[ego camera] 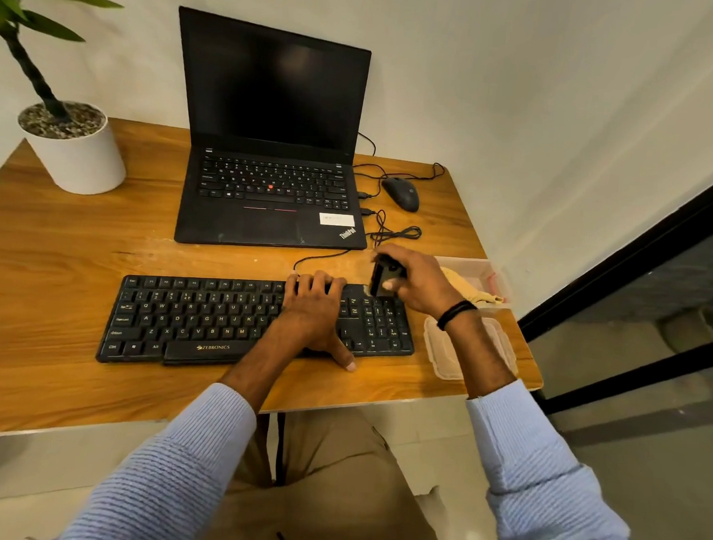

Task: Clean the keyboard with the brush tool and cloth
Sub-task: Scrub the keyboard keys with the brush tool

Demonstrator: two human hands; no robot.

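Head view is showing a black keyboard (201, 323) lying across the near middle of a desk (55, 251). The left hand (312, 313) is resting palm-down on the keyboard's right-centre keys, fingers lightly bent at the far edge, thumb splayed past the near edge onto the wood, pressing rather than pinching. The right hand (417, 279) is hovering over the keyboard's far right corner, fingers and thumb wrapping around a small dark brush (381, 277) held roughly upright; its bristles are too blurred to make out. That wrist, wearing a dark band (454, 313), is hiding part of what lies right of the keyboard: a clear plastic tub (468, 262) beyond the far right corner, holding a crumpled yellowish cloth (470, 291), and a clear lid (445, 358) lying flat just beside the keyboard's right end. Behind the keyboard an open black laptop (271, 139) is standing with its screen dark, and a black mouse (401, 193) is sitting behind the keyboard's right end among looped thin cables (394, 232). Well behind the keyboard's left end a round white pot (82, 161) is holding a green plant (33, 66) in pebbles. The desk is showing warm grained wood with a pale edge and rounded corner, backing onto a plain off-white wall (524, 92); right of the keyboard, past the desk, a black-framed glass panel (657, 309) is meeting a pale floor (20, 483).
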